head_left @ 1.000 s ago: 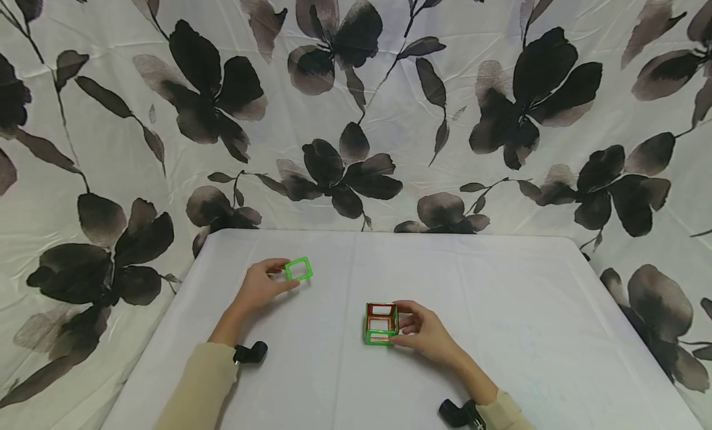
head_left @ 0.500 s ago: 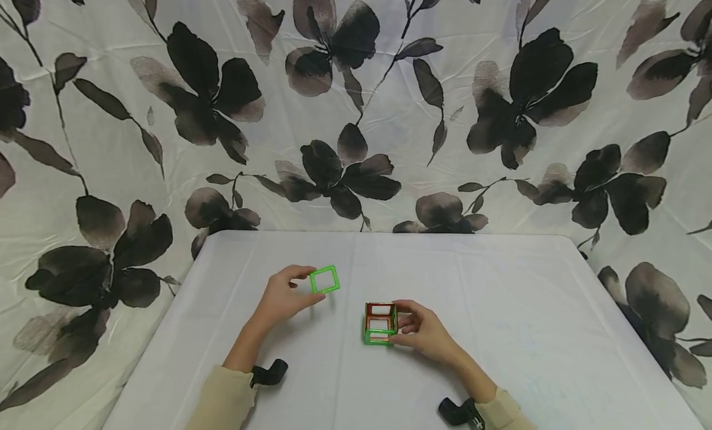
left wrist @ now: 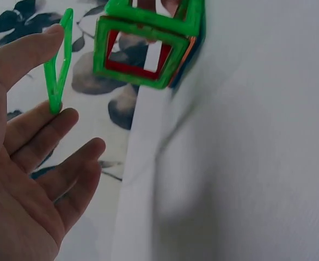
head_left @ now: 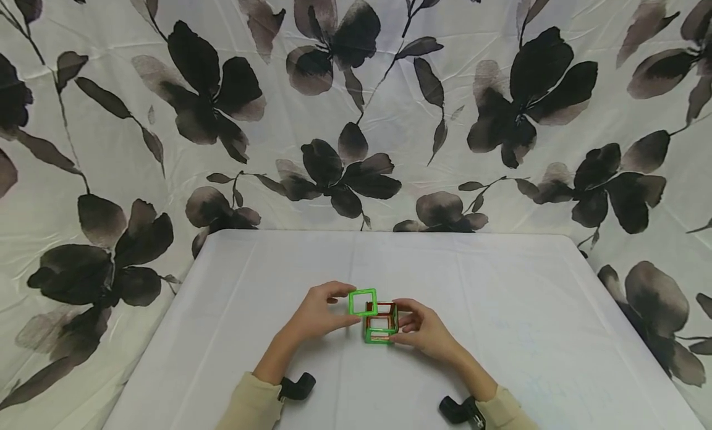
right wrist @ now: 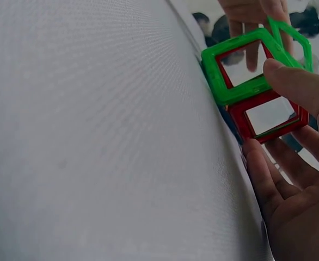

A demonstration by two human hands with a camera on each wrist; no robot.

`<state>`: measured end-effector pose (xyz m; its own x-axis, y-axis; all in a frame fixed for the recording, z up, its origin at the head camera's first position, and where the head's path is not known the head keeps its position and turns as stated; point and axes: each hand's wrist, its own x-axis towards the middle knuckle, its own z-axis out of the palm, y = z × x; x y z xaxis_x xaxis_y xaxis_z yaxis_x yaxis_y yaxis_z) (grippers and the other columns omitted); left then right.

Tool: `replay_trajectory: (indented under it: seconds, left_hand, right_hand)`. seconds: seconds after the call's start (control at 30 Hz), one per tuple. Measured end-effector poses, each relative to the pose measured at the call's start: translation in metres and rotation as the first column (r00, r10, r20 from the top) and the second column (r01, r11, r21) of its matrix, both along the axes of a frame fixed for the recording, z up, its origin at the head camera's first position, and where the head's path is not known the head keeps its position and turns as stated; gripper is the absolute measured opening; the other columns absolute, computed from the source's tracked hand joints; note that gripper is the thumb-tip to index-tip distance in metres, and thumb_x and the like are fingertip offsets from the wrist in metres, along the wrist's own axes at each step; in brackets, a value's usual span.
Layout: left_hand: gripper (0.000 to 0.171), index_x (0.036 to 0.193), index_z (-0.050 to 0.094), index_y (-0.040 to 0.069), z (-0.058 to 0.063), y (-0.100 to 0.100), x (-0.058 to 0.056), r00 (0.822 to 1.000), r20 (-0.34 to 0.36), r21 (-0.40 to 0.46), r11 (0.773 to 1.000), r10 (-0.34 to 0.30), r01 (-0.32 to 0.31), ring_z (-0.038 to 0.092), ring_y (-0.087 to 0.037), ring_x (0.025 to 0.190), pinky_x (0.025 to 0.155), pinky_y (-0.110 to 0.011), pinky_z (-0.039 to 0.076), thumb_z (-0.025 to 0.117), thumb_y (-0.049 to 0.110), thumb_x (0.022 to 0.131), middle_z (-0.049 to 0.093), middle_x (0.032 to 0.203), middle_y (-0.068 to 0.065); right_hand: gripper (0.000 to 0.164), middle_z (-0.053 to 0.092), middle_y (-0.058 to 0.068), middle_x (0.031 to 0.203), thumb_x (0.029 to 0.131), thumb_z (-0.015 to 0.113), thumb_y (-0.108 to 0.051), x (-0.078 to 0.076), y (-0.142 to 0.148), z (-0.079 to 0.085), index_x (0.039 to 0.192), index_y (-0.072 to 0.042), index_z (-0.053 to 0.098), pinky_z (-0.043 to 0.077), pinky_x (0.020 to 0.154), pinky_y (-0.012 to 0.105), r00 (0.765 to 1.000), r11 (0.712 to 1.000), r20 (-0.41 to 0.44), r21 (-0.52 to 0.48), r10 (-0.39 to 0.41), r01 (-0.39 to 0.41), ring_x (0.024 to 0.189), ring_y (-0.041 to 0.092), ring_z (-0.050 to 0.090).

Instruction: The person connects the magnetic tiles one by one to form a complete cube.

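My left hand pinches a green square magnetic tile between thumb and fingers by its edge. In the left wrist view the tile is seen nearly edge-on, apart from the frame beside it. That frame is an open box of red and green magnetic tiles, standing on the table. From the right side, my right hand holds the box, with the thumb on the front green tile and fingers by the red side tile. From the head, the held tile overlaps the box's back left corner.
A white cloth covers the table. Behind it hangs a white curtain with dark flowers. A black wrist camera is strapped to the left wrist, another black camera to the right.
My left hand has carried the green tile rightward and toward me, from the table's left part to the box. The right hand and the box have stayed in place.
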<state>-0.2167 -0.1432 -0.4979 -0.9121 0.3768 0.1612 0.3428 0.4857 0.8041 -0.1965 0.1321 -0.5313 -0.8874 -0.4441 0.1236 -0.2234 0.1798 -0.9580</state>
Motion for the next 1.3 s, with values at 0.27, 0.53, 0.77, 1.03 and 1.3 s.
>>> replay_trajectory:
  seconds: [0.27,0.53,0.77,1.03,1.3]
  left_hand:
    - [0.056,0.12,0.066,0.015,0.002,0.016,0.006,0.999,-0.01,-0.014,0.998,-0.053,0.053,0.063,-0.024,0.108,0.09,-0.041,0.05,0.085,0.039,0.073,0.064,0.118,0.005]
    - [0.054,0.118,0.067,0.016,0.006,0.024,0.005,0.998,-0.02,-0.022,0.998,-0.064,0.063,0.064,-0.023,0.106,0.088,-0.041,0.051,0.086,0.038,0.072,0.064,0.116,0.007]
    - [0.055,0.119,0.066,0.015,0.003,0.031,0.008,0.998,0.004,-0.035,0.997,-0.068,0.069,0.064,-0.017,0.103,0.087,-0.039,0.051,0.083,0.042,0.075,0.064,0.116,0.007]
    - [0.053,0.119,0.066,0.016,0.002,0.034,0.008,0.998,0.0,-0.048,0.997,-0.067,0.067,0.062,-0.015,0.104,0.086,-0.04,0.052,0.083,0.04,0.075,0.064,0.115,0.009]
    - [0.054,0.119,0.066,0.014,-0.002,0.032,0.007,0.996,0.012,-0.087,0.993,-0.084,0.085,0.063,-0.018,0.099,0.082,-0.035,0.052,0.085,0.037,0.074,0.064,0.114,0.007]
  right_hand:
    - [0.064,0.054,0.029,0.127,0.076,0.079,0.005,0.008,-0.002,0.023,0.132,0.009,0.049,0.054,0.076,0.031,1.0,1.0,-0.011,0.002,0.029,-0.029,0.091,0.036,0.063]
    - [0.063,0.056,0.023,0.127,0.076,0.08,0.004,0.008,-0.003,0.026,0.132,0.006,0.051,0.054,0.078,0.039,1.0,1.0,-0.002,0.008,0.01,-0.01,0.092,0.034,0.063]
    - [0.064,0.054,0.027,0.128,0.077,0.079,0.003,0.008,-0.003,0.024,0.133,0.006,0.049,0.053,0.081,0.045,1.0,0.999,0.002,0.033,0.016,-0.016,0.093,0.033,0.062]
    - [0.064,0.053,0.03,0.129,0.077,0.079,0.004,0.009,-0.003,0.025,0.133,0.008,0.048,0.053,0.08,0.045,1.0,1.0,0.01,0.011,0.024,-0.024,0.094,0.035,0.061]
    - [0.064,0.053,0.029,0.129,0.077,0.079,0.003,0.009,-0.002,0.024,0.133,0.007,0.049,0.054,0.08,0.039,1.0,1.0,0.014,0.011,0.021,-0.021,0.094,0.035,0.062]
